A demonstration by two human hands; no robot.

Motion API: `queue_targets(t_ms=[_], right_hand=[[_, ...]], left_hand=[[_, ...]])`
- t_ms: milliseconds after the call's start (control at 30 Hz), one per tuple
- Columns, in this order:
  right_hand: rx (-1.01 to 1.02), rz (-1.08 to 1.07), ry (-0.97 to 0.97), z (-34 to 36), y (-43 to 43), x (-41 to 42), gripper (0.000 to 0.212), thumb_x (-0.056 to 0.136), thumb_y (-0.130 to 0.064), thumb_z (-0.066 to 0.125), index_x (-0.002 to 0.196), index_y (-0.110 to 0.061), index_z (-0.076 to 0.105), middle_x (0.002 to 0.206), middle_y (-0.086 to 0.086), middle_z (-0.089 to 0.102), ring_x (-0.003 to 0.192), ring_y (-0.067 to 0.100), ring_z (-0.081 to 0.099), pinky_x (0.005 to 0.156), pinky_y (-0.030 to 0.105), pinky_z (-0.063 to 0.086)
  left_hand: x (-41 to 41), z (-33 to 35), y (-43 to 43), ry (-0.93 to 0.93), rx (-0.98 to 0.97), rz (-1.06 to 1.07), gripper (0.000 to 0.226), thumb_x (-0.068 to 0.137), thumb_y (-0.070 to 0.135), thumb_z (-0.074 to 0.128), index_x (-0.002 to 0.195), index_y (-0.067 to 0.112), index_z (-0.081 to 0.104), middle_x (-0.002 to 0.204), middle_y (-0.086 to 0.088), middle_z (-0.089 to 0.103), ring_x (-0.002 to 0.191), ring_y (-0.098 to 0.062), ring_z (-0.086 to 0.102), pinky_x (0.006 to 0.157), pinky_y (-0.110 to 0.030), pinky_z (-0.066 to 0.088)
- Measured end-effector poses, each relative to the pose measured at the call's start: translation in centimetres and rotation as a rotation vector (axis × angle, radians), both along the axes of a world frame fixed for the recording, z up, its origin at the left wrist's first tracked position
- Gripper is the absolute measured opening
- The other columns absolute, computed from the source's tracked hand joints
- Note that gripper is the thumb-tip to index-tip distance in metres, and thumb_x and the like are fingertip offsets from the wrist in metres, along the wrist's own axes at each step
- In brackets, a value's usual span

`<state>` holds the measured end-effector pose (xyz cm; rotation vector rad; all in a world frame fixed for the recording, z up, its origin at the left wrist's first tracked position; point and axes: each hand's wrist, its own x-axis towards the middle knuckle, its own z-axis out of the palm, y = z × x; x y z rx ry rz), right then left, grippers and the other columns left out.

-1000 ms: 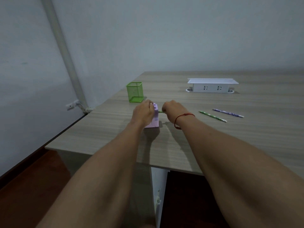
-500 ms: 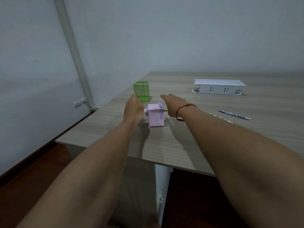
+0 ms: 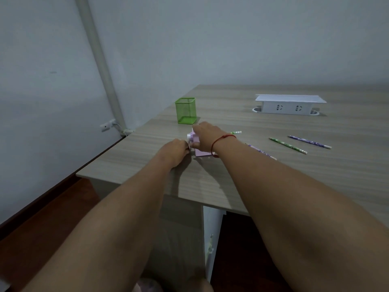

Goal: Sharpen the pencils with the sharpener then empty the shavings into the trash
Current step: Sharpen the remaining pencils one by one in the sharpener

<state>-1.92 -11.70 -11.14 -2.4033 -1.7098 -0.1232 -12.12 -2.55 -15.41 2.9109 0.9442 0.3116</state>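
An office: a wood-grain desk (image 3: 273,175) with a built-in white socket box (image 3: 288,105).

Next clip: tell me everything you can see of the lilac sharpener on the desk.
The sharpener is a small lilac box, plastic-looking, with a paler round piece at its left end. It stands upright on the wooden desk. The right hand grips it over the top, hiding most of it; the left hand curls its fingers on something at its left end, likely a crank.
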Motion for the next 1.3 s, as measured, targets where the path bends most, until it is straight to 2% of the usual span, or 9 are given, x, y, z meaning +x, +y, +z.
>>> queue_targets(t_ms=[167,300,433,500,700,800,933,1133,1300], right_hand=[[0.090,-0.023,0.032,-0.8,0.0,0.0,0.034,0.090,-0.034,0.056,0.115,-0.010,0.056,0.119,0.013,0.058,0.111,0.032,0.057,0.094,0.046,0.049],[0.122,-0.030,0.011,-1.4,0.1,-0.2,0.040,0.091,-0.031,0.053,0.126,-0.011,0.053,0.126,0.011,0.055,0.114,0.032,0.056,0.096,0.046,0.048],[0.101,-0.024,-0.014,-1.2,-0.1,0.0,0.042,0.092,-0.031,0.054,0.130,-0.012,0.049,0.130,0.011,0.053,0.115,0.032,0.056,0.097,0.047,0.048],[0.095,-0.026,-0.017,-1.1,-0.1,-0.2,0.040,0.093,-0.030,0.052,0.130,-0.014,0.049,0.131,0.011,0.053,0.116,0.032,0.056,0.097,0.047,0.047],[0.057,-0.094,-0.099,-0.2,-0.6,-0.8,0.036,0.098,-0.031,0.047,0.130,-0.015,0.050,0.135,0.008,0.053,0.122,0.031,0.054,0.095,0.040,0.044],[0.037,-0.105,-0.098,0.0,-0.7,-1.2,0.039,0.097,-0.031,0.051,0.131,-0.013,0.050,0.134,0.011,0.054,0.122,0.032,0.053,0.096,0.038,0.044],[0.054,-0.136,-0.057,-0.3,-0.5,-1.6,0.041,0.093,-0.031,0.056,0.130,-0.013,0.051,0.133,0.012,0.054,0.121,0.033,0.054,0.096,0.040,0.045],[0.072,-0.170,-0.045,-0.7,-0.1,-1.9,0.039,0.097,-0.030,0.042,0.130,-0.012,0.050,0.134,0.012,0.052,0.125,0.033,0.050,0.100,0.044,0.045],[0.120,-0.131,-0.067,-1.5,0.2,-1.4,0.039,0.096,-0.030,0.040,0.127,-0.009,0.051,0.132,0.014,0.053,0.121,0.033,0.052,0.097,0.044,0.047]], left_hand=[[0.2,0.3,0.4,0.080,0.141,-0.030,0.029,0.099,0.020,0.038,0.111,0.004,0.060,0.108,-0.020,0.063,0.098,-0.036,0.061,0.080,-0.041,0.045],[0.1,1.4,1.5,0.078,0.232,-0.141,0.022,0.097,0.017,0.043,0.111,0.008,0.058,0.105,-0.017,0.064,0.094,-0.035,0.062,0.077,-0.040,0.046],[0.4,2.9,1.7,0.062,0.250,-0.132,0.024,0.093,0.009,0.047,0.115,0.007,0.056,0.108,-0.017,0.063,0.099,-0.035,0.061,0.076,-0.039,0.045],[0.5,4.3,2.0,-0.019,0.263,-0.147,0.027,0.094,0.007,0.044,0.118,0.006,0.055,0.111,-0.021,0.062,0.101,-0.038,0.061,0.078,-0.041,0.046],[-0.2,6.2,1.0,-0.030,0.267,-0.152,0.036,0.094,0.018,0.030,0.113,0.003,0.057,0.112,-0.024,0.060,0.103,-0.038,0.058,0.083,-0.040,0.045],[-1.0,6.4,-0.8,-0.078,0.285,-0.166,0.026,0.095,0.006,0.038,0.112,0.000,0.057,0.108,-0.027,0.060,0.100,-0.041,0.059,0.078,-0.041,0.045],[-2.5,5.8,-2.5,-0.107,0.251,-0.130,0.024,0.096,0.010,0.038,0.108,0.001,0.057,0.105,-0.026,0.060,0.096,-0.040,0.058,0.069,-0.036,0.036],[-3.4,2.3,-3.7,-0.066,0.066,-0.095,0.025,0.095,0.012,0.045,0.098,-0.003,0.063,0.096,-0.026,0.064,0.087,-0.041,0.063,0.074,-0.042,0.047],[-2.7,0.0,-2.8,-0.040,0.039,-0.081,0.027,0.096,0.015,0.042,0.096,0.000,0.064,0.095,-0.020,0.066,0.085,-0.035,0.064,0.078,-0.043,0.053]])
